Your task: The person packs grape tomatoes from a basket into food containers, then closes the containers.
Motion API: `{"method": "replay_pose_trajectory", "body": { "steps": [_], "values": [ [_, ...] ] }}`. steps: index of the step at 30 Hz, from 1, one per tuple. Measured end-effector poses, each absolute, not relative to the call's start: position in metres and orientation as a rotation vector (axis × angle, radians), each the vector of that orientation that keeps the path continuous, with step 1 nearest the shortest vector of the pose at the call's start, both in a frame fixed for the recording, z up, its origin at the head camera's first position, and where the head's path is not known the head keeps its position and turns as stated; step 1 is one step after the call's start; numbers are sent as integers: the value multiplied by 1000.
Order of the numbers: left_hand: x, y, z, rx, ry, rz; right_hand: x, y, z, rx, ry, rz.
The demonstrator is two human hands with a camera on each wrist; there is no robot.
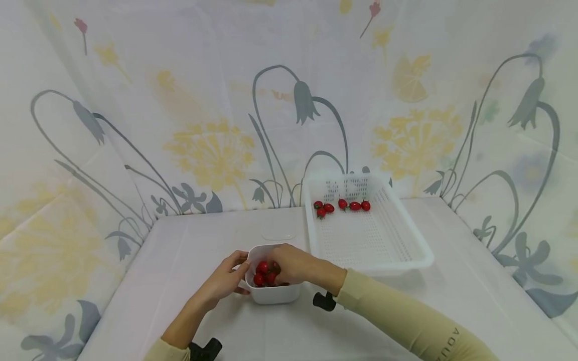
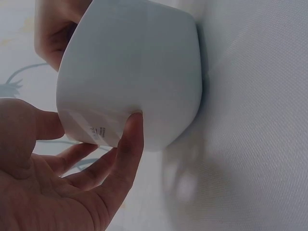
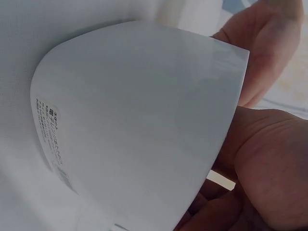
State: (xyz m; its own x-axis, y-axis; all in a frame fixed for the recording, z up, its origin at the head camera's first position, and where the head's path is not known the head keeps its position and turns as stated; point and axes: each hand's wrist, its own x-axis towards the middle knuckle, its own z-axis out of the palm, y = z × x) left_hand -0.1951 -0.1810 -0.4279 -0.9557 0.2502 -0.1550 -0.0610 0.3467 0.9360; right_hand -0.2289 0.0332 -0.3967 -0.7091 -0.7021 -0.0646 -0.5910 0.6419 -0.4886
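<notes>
A white square-cornered container (image 1: 274,296) stands on the table, with several red cherry tomatoes (image 1: 263,267) inside. My left hand (image 1: 224,280) holds its left side. In the left wrist view, that thumb meets the rim and the fingers curve along the outer wall (image 2: 130,72). My right hand (image 1: 291,264) reaches over the rim from the right, its fingers down among the tomatoes. The wall hides those fingertips in the right wrist view, so whether they grip a tomato is not visible. A printed label (image 3: 53,139) shows on the container's side.
Right of the container sits a white perforated basket (image 1: 408,225), with several cherry tomatoes (image 1: 355,206) near its back left. A faint clear rounded shape (image 1: 278,238) lies behind the container. Flower-patterned sheeting (image 1: 217,100) surrounds the white table (image 1: 189,240).
</notes>
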Motion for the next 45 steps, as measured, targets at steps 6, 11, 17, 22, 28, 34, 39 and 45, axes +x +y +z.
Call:
{"method": "replay_pose_trajectory", "body": {
  "steps": [6,11,17,22,28,34,39,45],
  "values": [
    [-195,-180,-429,170,2343,1638,-231,40,-395,-1038,2543,-773],
    [-197,-180,-427,176,2345,1648,-231,52,-380,-1056,2513,-855],
    [-195,-181,-427,179,2343,1629,-231,76,-354,-1093,2575,-882],
    [-194,-181,-428,174,2334,1635,-237,102,-335,-1072,2683,-897],
    [-196,-181,-428,178,2338,1631,-251,131,-322,-1001,2826,-891],
    [-195,-182,-429,167,2335,1620,-261,157,-316,-933,2911,-881],
    [-194,-181,-429,171,2336,1622,-274,180,-313,-896,2956,-890],
    [-196,-181,-427,174,2342,1629,-294,203,-310,-728,2970,-886]
  ]
}}
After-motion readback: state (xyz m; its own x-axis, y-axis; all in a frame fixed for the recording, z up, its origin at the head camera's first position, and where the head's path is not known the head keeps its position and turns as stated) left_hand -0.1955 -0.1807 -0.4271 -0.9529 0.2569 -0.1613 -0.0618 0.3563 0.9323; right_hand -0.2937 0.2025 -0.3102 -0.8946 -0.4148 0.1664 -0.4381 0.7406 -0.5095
